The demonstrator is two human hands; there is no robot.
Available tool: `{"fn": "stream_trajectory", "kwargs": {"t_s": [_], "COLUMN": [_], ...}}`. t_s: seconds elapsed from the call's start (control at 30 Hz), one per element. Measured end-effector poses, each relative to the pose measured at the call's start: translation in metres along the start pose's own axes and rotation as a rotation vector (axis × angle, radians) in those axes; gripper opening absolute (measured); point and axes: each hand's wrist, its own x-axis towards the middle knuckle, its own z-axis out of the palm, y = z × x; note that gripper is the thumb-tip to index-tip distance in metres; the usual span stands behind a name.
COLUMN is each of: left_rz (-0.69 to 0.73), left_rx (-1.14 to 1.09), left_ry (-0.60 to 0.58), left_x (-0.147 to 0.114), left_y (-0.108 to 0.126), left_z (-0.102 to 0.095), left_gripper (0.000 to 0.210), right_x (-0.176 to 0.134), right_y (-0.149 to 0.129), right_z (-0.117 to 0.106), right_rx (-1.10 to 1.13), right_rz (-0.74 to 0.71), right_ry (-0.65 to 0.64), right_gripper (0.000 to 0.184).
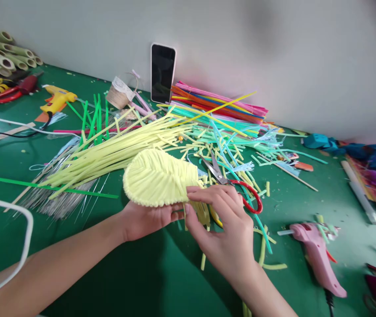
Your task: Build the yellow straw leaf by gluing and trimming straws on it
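Note:
A pale yellow leaf-shaped piece of pipe cleaners (160,178) is held above the table, its ribbed face up and its rounded end to the left. My left hand (148,220) supports it from below, palm up, with the fingers partly hidden underneath. At the piece's right end my right hand (224,215) pinches the edge between thumb and fingers. Just beyond that hand lie red-handled scissors (221,174), blades apart. Behind the leaf-shaped piece is a loose bundle of pale yellow pipe cleaners (118,152).
A phone (162,72) leans upright on the wall beside colourful pipe cleaners (221,103). A pink glue gun (318,255) lies at right, a yellow glue gun (57,99) at back left. Bamboo tubes (6,53) are piled at far left. A white cable (26,237) curves over my left forearm.

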Motion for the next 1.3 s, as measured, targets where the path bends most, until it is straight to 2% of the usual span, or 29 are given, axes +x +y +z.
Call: {"fn": "stream_trajectory", "kwargs": {"t_s": [0.13, 0.47, 0.6, 0.73, 0.87, 1.0, 1.1, 1.2, 1.23, 1.3], "left_rz": [-0.002, -0.045, -0.04, -0.015, -0.009, 0.007, 0.035, 0.011, 0.003, -0.004], "left_rx": [0.076, 0.199, 0.193, 0.132, 0.113, 0.125, 0.194, 0.235, 0.229, 0.209], "left_ry": [0.028, -0.014, 0.013, 0.068, 0.094, 0.062, -0.035, -0.091, -0.093, -0.084], "left_x": [0.0, 0.001, 0.001, 0.001, 0.003, 0.004, 0.003, 0.003, 0.003, 0.003], "left_y": [0.0, 0.002, 0.003, 0.003, 0.004, 0.004, 0.003, 0.002, 0.002, 0.003], "left_z": [0.001, 0.002, 0.003, 0.003, 0.004, 0.004, 0.0, -0.005, -0.006, -0.008], "left_gripper": [0.045, 0.042, 0.038, 0.044, 0.045, 0.043, 0.043, 0.049, 0.052, 0.055], "right_x": [0.001, 0.001, 0.0, -0.001, -0.001, -0.002, -0.007, -0.019, -0.025, -0.04], "right_y": [0.0, -0.003, -0.002, 0.0, 0.001, -0.003, -0.002, 0.014, 0.022, 0.042], "right_z": [0.001, 0.004, 0.005, 0.003, 0.005, 0.003, -0.015, -0.051, -0.066, -0.096], "right_rx": [0.003, 0.013, 0.013, 0.045, 0.061, 0.057, -0.011, -0.228, -0.33, -0.569], "right_rz": [0.06, 0.127, 0.144, 0.168, 0.214, 0.236, 0.192, 0.225, 0.28, 0.5], "right_ry": [0.01, 0.025, 0.023, 0.011, -0.031, -0.041, -0.026, 0.063, 0.074, 0.088], "right_gripper": [0.012, 0.014, 0.014, 0.022, 0.018, 0.018, 0.02, 0.02, 0.023, 0.04]}}
